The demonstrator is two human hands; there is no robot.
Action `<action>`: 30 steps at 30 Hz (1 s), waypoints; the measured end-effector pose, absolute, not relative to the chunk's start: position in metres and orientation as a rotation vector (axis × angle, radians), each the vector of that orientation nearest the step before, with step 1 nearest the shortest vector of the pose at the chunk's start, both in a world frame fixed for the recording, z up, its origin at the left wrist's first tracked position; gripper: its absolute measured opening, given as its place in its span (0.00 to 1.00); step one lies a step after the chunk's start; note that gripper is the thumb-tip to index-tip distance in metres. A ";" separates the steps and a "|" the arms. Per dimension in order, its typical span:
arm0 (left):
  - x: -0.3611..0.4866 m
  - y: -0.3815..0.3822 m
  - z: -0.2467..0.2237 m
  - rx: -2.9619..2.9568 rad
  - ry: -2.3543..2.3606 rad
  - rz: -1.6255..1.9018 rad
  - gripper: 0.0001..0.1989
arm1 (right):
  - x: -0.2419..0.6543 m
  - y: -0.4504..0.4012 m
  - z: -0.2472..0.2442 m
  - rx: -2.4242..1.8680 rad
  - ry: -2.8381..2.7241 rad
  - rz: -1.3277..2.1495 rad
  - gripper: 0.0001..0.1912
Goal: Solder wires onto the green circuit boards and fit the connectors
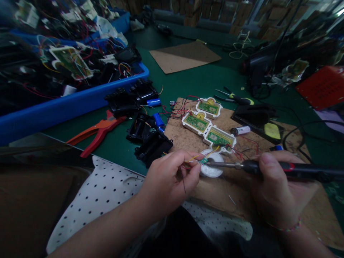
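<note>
My right hand (279,190) is closed around the black handle of a soldering iron (249,166), whose metal tip points left. Its tip meets a small green circuit board (203,161) above a round white spool (215,168). Thin wires, one of them yellow, run from that board into my left hand (172,175), where thumb and fingers pinch them. Just beyond, three white housings with green boards inside, such as the nearest housing (219,139), lie on a brown board (228,193) with red and black wires trailing from them.
Orange-red cutters (100,130) and several black plastic cases (153,147) lie left. A blue bin (107,80) holds tangled parts. Pliers (233,97), a soldering stand with yellow sponge (272,131), a white cylinder (241,130) and a red-orange box (324,87) are right. Cardboard (185,57) lies behind.
</note>
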State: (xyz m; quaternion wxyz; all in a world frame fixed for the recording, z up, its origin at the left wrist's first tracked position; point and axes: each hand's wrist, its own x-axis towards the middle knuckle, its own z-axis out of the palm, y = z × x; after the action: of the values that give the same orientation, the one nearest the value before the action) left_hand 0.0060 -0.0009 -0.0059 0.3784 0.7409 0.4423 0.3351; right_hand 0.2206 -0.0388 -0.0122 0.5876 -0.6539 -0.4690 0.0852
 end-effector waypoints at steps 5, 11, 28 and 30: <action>0.006 0.000 -0.005 1.904 1.137 0.845 0.04 | 0.220 -0.038 -0.010 -1.542 -1.095 0.181 0.15; 0.007 -0.001 -0.005 1.925 1.141 0.856 0.04 | 0.220 -0.039 -0.013 -1.535 -1.068 0.239 0.14; 0.007 -0.001 -0.007 1.930 1.130 0.859 0.04 | 0.219 -0.034 -0.006 -1.450 -0.966 0.186 0.13; 0.006 -0.002 -0.008 1.937 1.130 0.860 0.03 | 0.219 -0.033 -0.006 -1.430 -0.972 0.192 0.12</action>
State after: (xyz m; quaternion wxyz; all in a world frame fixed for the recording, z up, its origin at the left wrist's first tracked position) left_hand 0.0063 -0.0019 -0.0084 0.3616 0.7518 0.4387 0.3340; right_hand 0.2192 -0.0329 -0.0062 0.6449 -0.6282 -0.4271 0.0843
